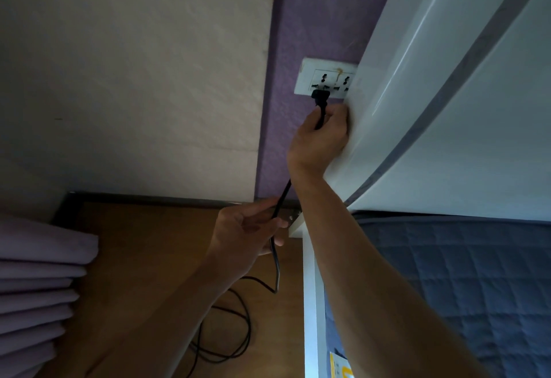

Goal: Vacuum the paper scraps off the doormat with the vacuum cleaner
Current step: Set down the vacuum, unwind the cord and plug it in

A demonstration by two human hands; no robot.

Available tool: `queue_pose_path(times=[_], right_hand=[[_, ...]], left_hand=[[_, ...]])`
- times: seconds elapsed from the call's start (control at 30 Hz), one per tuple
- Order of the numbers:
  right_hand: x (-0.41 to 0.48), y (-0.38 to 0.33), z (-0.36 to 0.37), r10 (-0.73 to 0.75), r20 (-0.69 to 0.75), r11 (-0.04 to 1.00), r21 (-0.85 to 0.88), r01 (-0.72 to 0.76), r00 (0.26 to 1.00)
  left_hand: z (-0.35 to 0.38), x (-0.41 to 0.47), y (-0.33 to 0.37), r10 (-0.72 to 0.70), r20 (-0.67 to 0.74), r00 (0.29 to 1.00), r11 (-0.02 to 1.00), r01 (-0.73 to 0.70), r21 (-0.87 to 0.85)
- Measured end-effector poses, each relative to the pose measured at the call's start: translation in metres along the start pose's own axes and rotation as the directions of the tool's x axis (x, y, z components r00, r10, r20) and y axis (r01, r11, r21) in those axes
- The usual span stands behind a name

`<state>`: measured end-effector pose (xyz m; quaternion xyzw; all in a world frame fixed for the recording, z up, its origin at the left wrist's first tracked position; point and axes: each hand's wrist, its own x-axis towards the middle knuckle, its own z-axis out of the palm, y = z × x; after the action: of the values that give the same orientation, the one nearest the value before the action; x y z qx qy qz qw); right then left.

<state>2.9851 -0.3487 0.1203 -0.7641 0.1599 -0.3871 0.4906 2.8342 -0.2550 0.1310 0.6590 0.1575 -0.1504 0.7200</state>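
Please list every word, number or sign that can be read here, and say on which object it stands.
No text is readable.
Yellow label at the bottom edge: dark print, too blurred and cut off to read.
Wall socket and power cord plug: no lettering visible.

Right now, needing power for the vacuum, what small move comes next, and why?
Probably press the plug into the socket: the right hand grips the cord just below it, and it sits at the socket's lower edge, seemingly not seated.
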Motion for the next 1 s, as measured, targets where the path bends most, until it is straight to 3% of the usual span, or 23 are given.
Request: queue_pose_path(times=[0.23,0.8,1.0], right_hand=[[0.004,0.003,0.000,-0.089,0.042,0.995,-0.039,0.090,0.995],[0.014,-0.016,0.011,0.016,0.038,0.999,-0.035,-0.015,0.999],[0.016,-0.014,0.008,-0.015,0.070,0.997,-0.078,0.021,0.997]], left_hand=[[0.001,0.006,-0.005,0.005,0.002,1.000,1.000,-0.005,0.011],[0.006,0.012,0.004,0.021,-0.045,0.999,0.998,-0.024,-0.057],[0.005,0.019,-0.001,0.008,-0.042,0.999,1.000,-0.009,-0.030]])
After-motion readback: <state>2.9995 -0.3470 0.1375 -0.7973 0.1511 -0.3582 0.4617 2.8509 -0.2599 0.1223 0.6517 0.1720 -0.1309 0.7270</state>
